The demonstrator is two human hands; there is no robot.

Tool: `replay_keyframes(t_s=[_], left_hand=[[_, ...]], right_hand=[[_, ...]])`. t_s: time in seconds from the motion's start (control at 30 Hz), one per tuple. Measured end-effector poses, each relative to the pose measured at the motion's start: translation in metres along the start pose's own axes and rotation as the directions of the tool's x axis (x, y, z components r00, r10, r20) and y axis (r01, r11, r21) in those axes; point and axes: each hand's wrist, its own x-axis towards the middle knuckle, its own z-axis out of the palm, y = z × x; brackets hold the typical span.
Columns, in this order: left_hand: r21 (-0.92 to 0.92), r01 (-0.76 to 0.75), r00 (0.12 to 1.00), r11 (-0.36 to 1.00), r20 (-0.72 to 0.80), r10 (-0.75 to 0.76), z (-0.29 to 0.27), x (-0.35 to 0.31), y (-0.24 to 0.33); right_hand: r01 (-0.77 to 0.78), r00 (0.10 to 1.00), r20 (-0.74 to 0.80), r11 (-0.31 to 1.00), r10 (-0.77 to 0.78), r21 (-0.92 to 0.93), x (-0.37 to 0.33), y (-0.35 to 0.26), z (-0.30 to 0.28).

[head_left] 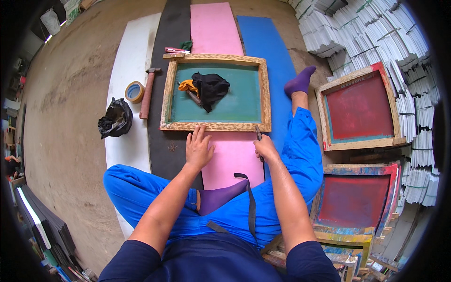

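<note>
A wooden screen-printing frame with green mesh lies flat in front of me. My left hand rests with spread fingers, the tips touching the frame's near rail. My right hand is closed around dark metal pliers, whose jaws point up at the near rail by its right corner. The fingers partly hide the tool's handles. On the mesh sit a crumpled black cloth and an orange cloth, with a dark handle-like piece partly under them.
Left of the frame are a hammer, a tape roll and a black plastic bag. Frames with red mesh lean at right, before stacked white bundles. My legs flank the coloured mats.
</note>
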Motion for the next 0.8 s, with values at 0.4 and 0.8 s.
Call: replay_keyframes(t_s=[0.4,0.8], left_hand=[[-0.013,0.002,0.999,1.000,-0.046,-0.002,0.005,0.001,0.003],[-0.044,0.020,0.997,0.999,-0.071,-0.023,0.007,0.004,-0.001]], right_hand=[[-0.029,0.993,-0.108,0.993,0.041,0.111,0.000,0.009,0.018],[-0.103,0.993,0.116,0.759,0.036,0.643,0.003,0.023,0.026]])
